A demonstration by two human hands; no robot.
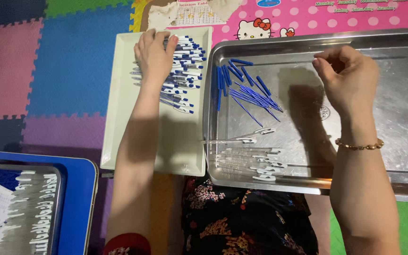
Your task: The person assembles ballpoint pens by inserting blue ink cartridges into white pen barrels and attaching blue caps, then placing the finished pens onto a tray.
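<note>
The left hand [153,55] is resting curled fingers on the heap of assembled blue-and-white pens [181,75] in the cream tray [119,118] at ten o'clock, risking scattering them, while the right hand [344,78] is pinching fingertips together, on what I cannot tell, over the steel tray [402,118].

Even indoor light falls from above on a floor workspace, colours vivid and focus mostly sharp.
The right hand [343,78] throws a soft shadow leftward onto the steel tray [402,137], whose surface shows dull grey sheen rather than glare; the near-left corner is dimmer and slightly blurred.
</note>
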